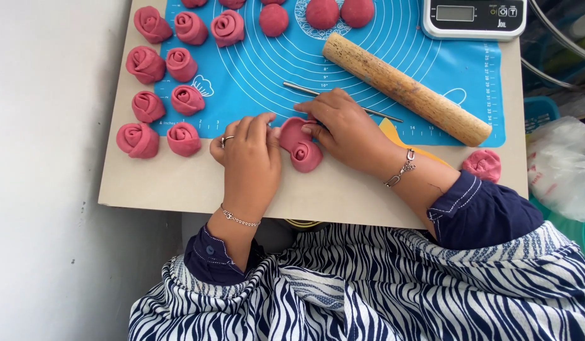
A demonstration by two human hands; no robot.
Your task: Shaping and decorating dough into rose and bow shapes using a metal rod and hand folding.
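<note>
Your left hand (247, 151) and right hand (343, 126) both keep a pinching grip on the pink dough rose (302, 148) at the tabletop's (179, 183) front edge; fingers hide its sides.

Your way toward the upper left of the frame is blocked by finished dough roses (167, 65) packed in rows. The rolling pin (406, 88) lies slantwise across the upper right, a thin metal rod (305, 89) just below it. The middle of the blue mat (261, 76) is bare, as is the board's (343, 196) near edge.
</note>
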